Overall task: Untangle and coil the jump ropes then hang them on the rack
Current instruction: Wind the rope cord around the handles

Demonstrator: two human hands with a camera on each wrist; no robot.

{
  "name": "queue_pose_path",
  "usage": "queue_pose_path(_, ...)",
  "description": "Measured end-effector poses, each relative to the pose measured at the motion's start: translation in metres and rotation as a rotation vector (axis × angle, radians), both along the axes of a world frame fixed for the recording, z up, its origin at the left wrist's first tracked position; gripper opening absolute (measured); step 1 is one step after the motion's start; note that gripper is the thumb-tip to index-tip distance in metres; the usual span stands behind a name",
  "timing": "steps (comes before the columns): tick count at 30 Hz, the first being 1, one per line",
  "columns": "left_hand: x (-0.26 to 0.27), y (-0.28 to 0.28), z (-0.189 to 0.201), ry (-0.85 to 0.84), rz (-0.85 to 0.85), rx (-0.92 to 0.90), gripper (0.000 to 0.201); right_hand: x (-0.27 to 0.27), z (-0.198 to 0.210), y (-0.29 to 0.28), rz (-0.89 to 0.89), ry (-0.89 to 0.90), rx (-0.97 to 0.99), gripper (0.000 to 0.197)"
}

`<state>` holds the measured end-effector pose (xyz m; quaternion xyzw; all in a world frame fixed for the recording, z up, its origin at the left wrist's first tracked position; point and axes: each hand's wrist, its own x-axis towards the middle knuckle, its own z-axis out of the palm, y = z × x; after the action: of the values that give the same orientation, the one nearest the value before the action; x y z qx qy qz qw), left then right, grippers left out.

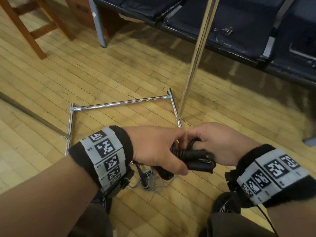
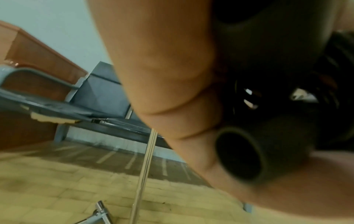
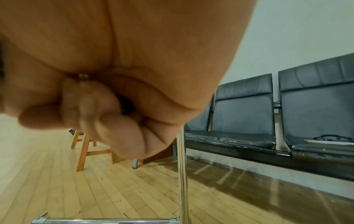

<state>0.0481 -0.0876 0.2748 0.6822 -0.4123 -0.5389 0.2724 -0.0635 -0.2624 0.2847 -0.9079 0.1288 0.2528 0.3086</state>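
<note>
In the head view my left hand grips the black handles of a jump rope, bundled side by side with black cord wound round them. My right hand meets it from the right, fingers curled round the black cord at the top of the bundle. The left wrist view looks straight at the handles' round ends against my palm. My right hand's fingers are curled tight in the right wrist view. A loose grey rope lies tangled on the floor below my hands. The chrome rack stands just ahead.
The rack's upright pole rises at right of centre, with its base bars on the wooden floor. A row of dark bench seats runs along the far side. A wooden stool stands at the far left. My shoes show below.
</note>
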Motion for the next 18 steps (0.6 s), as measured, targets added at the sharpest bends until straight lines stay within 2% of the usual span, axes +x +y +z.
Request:
queue_pose_path(4, -0.006, -0.003, 0.002, -0.272, -0.116, 0.095, 0.029, 0.0, 0.007, 0.005, 0.064, -0.028, -0.145, 0.009)
queue_pose_path(7, -0.013, -0.009, 0.001, -0.384, -0.173, 0.158, 0.022, 0.002, 0.008, 0.007, 0.086, -0.06, -0.205, 0.009)
queue_pose_path(13, -0.026, -0.015, 0.003, -0.471, -0.216, 0.203, 0.02, 0.001, 0.011, 0.004, 0.023, -0.106, -0.254, 0.013)
queue_pose_path(18, -0.023, -0.017, 0.003, -0.429, -0.093, 0.225, 0.015, 0.003, 0.015, 0.011, 0.041, -0.121, -0.3, 0.013)
